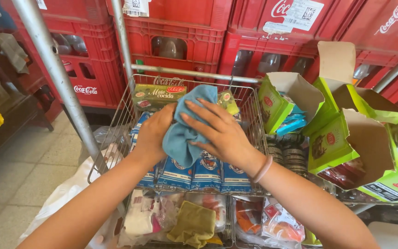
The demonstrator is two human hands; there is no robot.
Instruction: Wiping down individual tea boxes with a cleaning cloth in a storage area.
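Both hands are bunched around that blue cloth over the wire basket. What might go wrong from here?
1. The blue cloth is held between the left hand and right hand right above the wire basket; a trailing corner might snag on the wires.
2. The open green cartons lean beside the right forearm; an elbow swing may tip them.

Crumpled blue cloth [185, 127], bunched upright above the wire basket [116, 133].
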